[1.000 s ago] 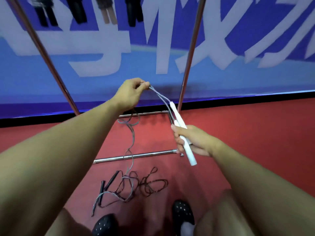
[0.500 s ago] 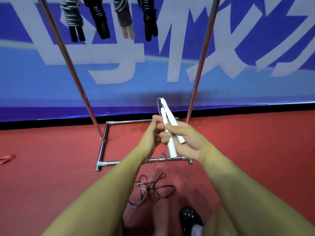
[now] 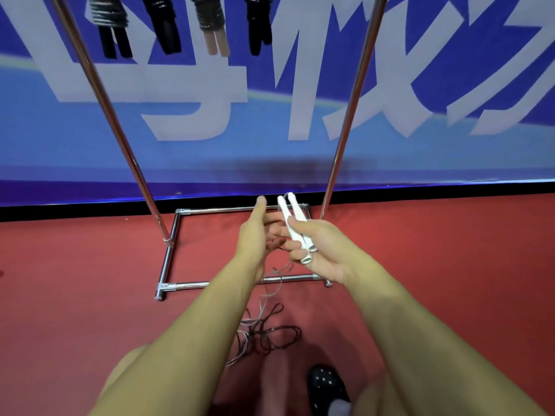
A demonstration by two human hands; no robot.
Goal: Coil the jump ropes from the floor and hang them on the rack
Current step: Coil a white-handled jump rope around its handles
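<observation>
My right hand (image 3: 315, 247) grips both white handles (image 3: 295, 226); my left hand (image 3: 255, 235), fingers straight, should catch the grey cord (image 3: 267, 292) and wind even loops.

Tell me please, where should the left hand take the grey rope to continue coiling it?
Probably the slack grey rope just below the white handles, reached from the left side. There it hangs free and thin beneath the right hand, while further down it tangles with the dark rope on the floor.
</observation>
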